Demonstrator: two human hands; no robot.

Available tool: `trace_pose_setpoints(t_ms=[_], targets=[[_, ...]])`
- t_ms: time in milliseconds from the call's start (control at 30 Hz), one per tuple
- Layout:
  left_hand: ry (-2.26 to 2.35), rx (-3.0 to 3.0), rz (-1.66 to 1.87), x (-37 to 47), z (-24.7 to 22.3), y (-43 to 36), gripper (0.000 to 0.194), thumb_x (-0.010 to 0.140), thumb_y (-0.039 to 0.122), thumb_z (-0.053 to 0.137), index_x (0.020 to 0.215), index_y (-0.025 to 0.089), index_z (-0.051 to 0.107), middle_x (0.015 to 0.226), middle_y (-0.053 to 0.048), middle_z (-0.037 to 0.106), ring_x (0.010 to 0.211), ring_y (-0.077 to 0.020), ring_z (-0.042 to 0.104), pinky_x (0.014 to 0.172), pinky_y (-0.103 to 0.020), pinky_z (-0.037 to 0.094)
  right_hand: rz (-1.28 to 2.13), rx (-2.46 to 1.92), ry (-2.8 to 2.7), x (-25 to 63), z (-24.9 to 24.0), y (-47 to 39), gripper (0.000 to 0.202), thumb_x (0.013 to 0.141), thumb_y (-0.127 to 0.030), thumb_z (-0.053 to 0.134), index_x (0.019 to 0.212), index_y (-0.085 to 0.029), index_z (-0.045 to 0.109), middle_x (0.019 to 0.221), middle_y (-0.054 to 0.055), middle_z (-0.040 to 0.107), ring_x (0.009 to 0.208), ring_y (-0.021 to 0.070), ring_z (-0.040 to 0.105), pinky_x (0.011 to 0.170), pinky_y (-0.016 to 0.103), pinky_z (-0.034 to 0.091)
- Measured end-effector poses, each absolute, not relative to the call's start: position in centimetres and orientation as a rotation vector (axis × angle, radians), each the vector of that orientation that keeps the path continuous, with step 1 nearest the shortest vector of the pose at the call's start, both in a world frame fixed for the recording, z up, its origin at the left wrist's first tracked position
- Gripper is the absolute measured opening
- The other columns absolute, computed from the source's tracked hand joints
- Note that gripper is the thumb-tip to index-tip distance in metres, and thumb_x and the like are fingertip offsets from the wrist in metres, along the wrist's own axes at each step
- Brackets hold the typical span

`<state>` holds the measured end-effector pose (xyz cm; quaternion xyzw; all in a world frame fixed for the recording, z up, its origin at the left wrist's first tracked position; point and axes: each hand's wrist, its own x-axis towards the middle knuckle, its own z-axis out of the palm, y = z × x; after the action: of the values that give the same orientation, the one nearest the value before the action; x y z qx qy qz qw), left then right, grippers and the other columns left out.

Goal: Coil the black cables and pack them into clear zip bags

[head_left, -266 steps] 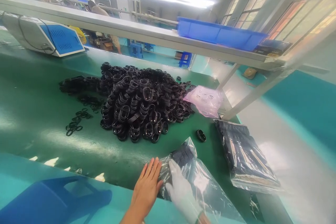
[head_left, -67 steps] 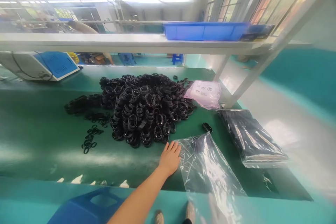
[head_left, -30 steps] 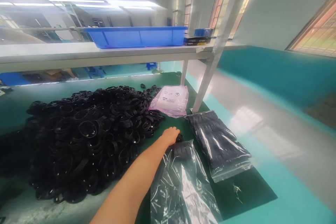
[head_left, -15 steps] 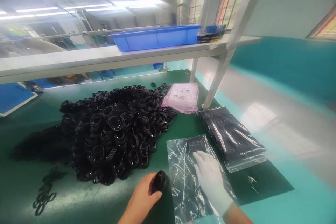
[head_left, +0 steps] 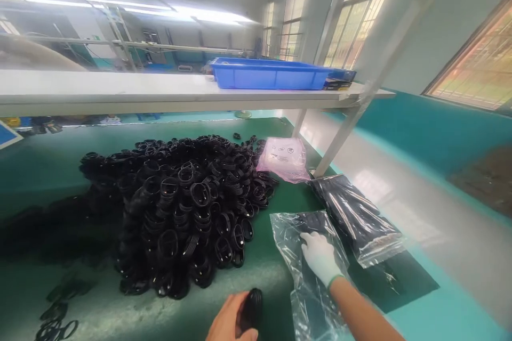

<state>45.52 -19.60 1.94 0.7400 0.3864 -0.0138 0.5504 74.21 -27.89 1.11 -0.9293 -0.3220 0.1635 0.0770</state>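
Observation:
A bare left hand, my left hand (head_left: 232,318), is closed around a black coiled cable (head_left: 252,310) at the bottom centre. Gloved in white, my right hand (head_left: 319,256) lies over a clear plastic bag (head_left: 300,277) at the lower right; its fingers are bent, and whether they pinch anything is unclear. Dark items show through the bag's upper end. To the left rises a large pile of black coiled cables (head_left: 188,208). Right of my right hand lies a filled bag of black items (head_left: 356,218).
A pink plastic bag (head_left: 283,157) lies behind, near the shelf post. The white shelf (head_left: 140,85) spans above the table and bears a blue bin (head_left: 272,74). Loose black rings (head_left: 56,325) lie at the lower left.
The view has turned slightly. My right hand has shifted along the clear bag, and its fingers are more bent. The clear bag looks more rumpled. My left hand still holds the coiled cable, now lower in view.

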Motion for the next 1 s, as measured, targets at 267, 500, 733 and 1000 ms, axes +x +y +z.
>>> trace_pose_setpoints(t_ms=[267, 500, 733, 1000], targets=[[1.032, 1.109, 0.202, 47.4, 0.5, -21.2, 0.038, 0.066, 0.03, 0.06, 0.102, 0.017, 0.053, 0.08, -0.002, 0.055, 0.072, -0.0165, 0.058, 0.069, -0.031, 0.049, 0.974, -2.26, -1.007, 69.5, 5.0, -26.3, 0.03, 0.084, -0.029, 0.039, 0.107, -0.018, 0.055, 0.108, 0.012, 0.057, 0.104, 0.0259, 0.051, 0.091, 0.044, 0.036], [1.004, 1.608, 0.143, 46.2, 2.4, -21.2, 0.032, 0.073, 0.025, 0.06, 0.103, 0.018, 0.053, 0.084, -0.002, 0.06, 0.067, -0.0119, 0.059, 0.061, -0.023, 0.048, 1.589, -1.501, -0.644, 59.6, 2.5, -27.6, 0.073, 0.064, -0.052, 0.057, 0.124, -0.018, 0.035, 0.113, 0.015, 0.052, 0.085, 0.0243, 0.062, 0.062, 0.037, 0.053], [0.967, 2.44, 0.121, 45.3, 5.9, -13.2, 0.031, 0.083, 0.004, 0.034, 0.097, 0.017, 0.058, 0.11, -0.01, 0.053, 0.109, -0.0244, 0.044, 0.094, -0.044, 0.032, 1.568, -1.072, -0.388, 58.4, 3.5, -28.7, 0.061, 0.072, -0.029, 0.061, 0.127, -0.025, 0.035, 0.104, 0.007, 0.053, 0.089, 0.0218, 0.058, 0.064, 0.035, 0.051], [0.687, 2.726, -0.038, 46.1, 6.1, -13.2, 0.022, 0.083, 0.01, 0.04, 0.092, 0.018, 0.059, 0.102, -0.011, 0.056, 0.106, -0.0243, 0.044, 0.094, -0.042, 0.029, 1.553, -1.334, -0.482, 58.6, 2.6, -28.3, 0.066, 0.063, -0.026, 0.06, 0.125, -0.026, 0.039, 0.102, 0.006, 0.05, 0.081, 0.0196, 0.058, 0.058, 0.033, 0.053]])
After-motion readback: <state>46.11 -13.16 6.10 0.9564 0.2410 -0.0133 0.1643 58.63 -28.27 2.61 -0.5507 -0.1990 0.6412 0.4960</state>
